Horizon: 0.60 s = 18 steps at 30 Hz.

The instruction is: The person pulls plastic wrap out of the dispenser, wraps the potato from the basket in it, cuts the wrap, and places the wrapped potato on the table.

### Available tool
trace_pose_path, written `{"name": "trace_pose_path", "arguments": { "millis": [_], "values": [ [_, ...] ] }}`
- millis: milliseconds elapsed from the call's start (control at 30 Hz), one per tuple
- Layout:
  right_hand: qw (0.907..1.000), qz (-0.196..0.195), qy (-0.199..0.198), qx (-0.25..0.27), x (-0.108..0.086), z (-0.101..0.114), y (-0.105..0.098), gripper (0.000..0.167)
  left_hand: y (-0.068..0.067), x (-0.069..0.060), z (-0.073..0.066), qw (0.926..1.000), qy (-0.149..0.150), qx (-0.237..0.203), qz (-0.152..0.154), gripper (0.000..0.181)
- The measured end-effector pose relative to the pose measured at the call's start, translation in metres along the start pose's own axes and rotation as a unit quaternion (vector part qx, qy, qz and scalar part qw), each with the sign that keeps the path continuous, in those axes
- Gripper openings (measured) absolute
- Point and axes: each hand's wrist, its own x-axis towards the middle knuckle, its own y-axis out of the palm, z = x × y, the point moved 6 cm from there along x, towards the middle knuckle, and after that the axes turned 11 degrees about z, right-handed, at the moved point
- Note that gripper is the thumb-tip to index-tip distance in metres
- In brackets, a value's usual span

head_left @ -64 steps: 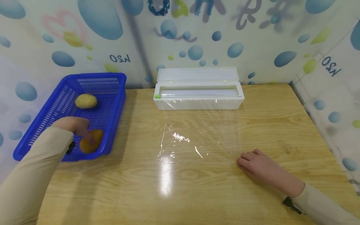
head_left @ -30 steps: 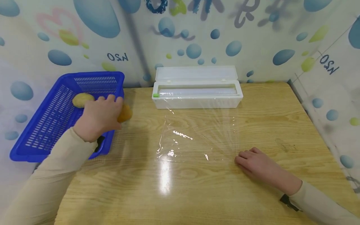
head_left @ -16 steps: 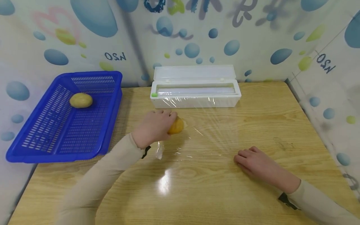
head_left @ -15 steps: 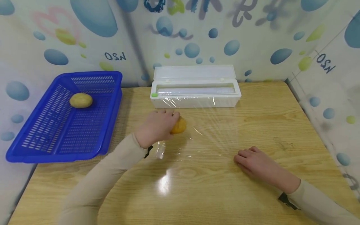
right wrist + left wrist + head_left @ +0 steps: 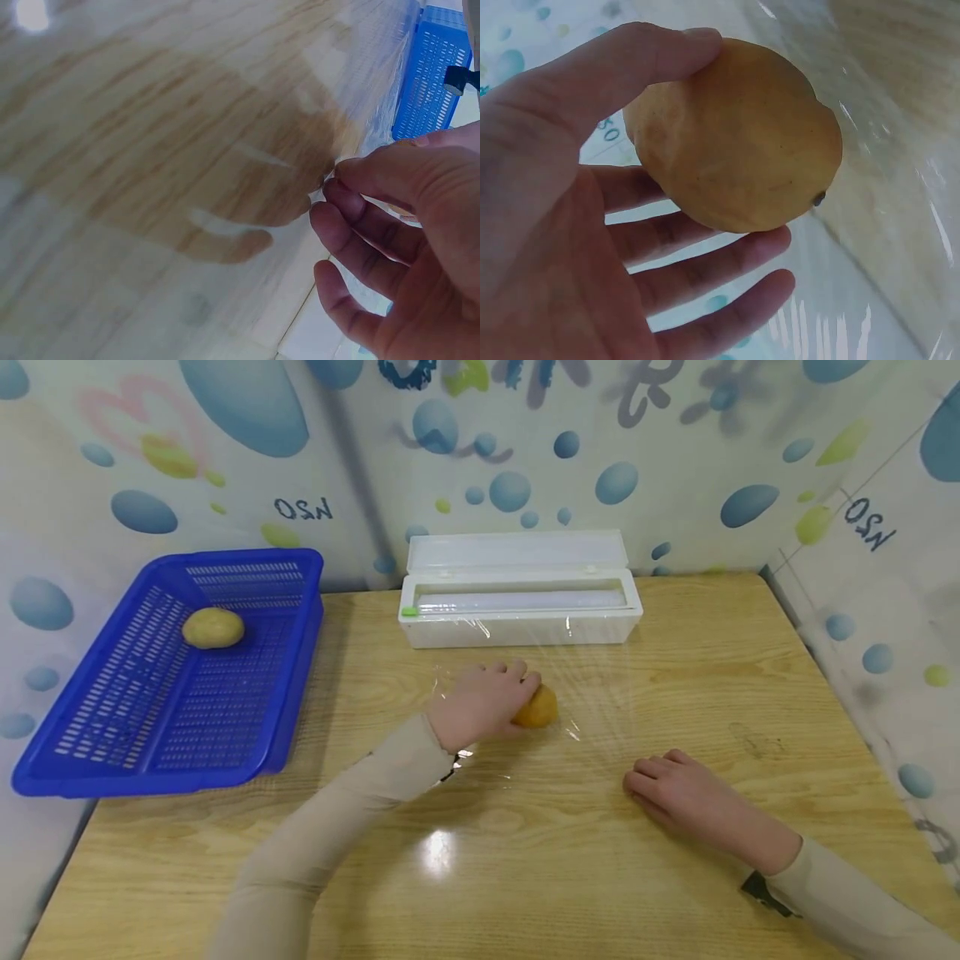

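My left hand [image 5: 483, 703] holds an orange-yellow round fruit [image 5: 537, 707] over the clear plastic film [image 5: 600, 693] drawn out from the white dispenser box [image 5: 521, 631]. In the left wrist view the thumb and fingers of the left hand [image 5: 645, 195] lie around the fruit [image 5: 739, 142], which has a small dark spot. At the film's near right corner is my right hand [image 5: 686, 793]. The right wrist view shows the right hand [image 5: 397, 232] with thumb and index fingertip pinched together at the film's edge, its other fingers bent.
A blue slotted basket [image 5: 273, 693] stands on the left of the wooden table [image 5: 525, 877], with a pale yellow potato [image 5: 213, 628] in it. The dispenser's lid [image 5: 517, 552] stands raised near the patterned wall [image 5: 375, 468].
The left hand has lifted the orange-yellow fruit out of the basket and carried it right, over the film. The right hand has stayed in place.
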Motion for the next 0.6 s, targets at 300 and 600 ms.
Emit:
{"name": "trace_pose_path", "arguments": {
  "millis": [300,600],
  "values": [
    [0.9999,0.014,0.001,0.002,0.001,-0.001,0.001,0.031,0.015,0.003,-0.004,0.9997,0.0,0.005,0.024,0.064],
    [1.0,-0.002,-0.004,0.001,0.003,-0.001,0.0,0.044,0.018,0.005,-0.008,0.9995,0.0,-0.011,0.028,0.075]
  ]
}}
